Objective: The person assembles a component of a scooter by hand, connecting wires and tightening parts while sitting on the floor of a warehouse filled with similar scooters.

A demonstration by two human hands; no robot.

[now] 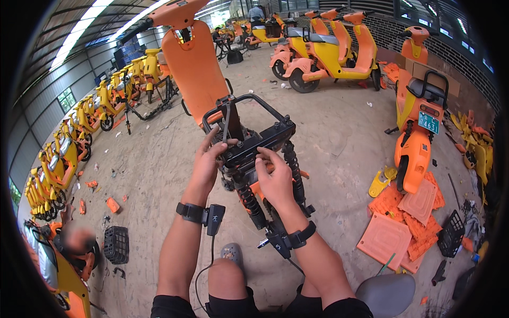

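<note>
A partly stripped scooter (pixel 201 69) stands in front of me, its orange front panel facing away. Its bare rear frame carries a black grab rail (pixel 268 106), bolts and two coil shock absorbers (pixel 249 201). My left hand (pixel 205 159) is at the left side of the black mounting plate (pixel 260 147), fingers and thumb closed round the lower end of a slim grey metal bar (pixel 227 121) that looks like a wrench. At the plate's right near edge, my right hand (pixel 274 175) has its fingers curled and thumb near the fingertips; whatever they pinch is hidden.
Yellow and orange scooters (pixel 334 53) stand behind and along the left wall. On the right are another scooter (pixel 416 116) and orange panels (pixel 384 241). A black basket (pixel 116 245) lies left, near a person (pixel 79 238). A grey seat (pixel 386 292) is beside my right leg.
</note>
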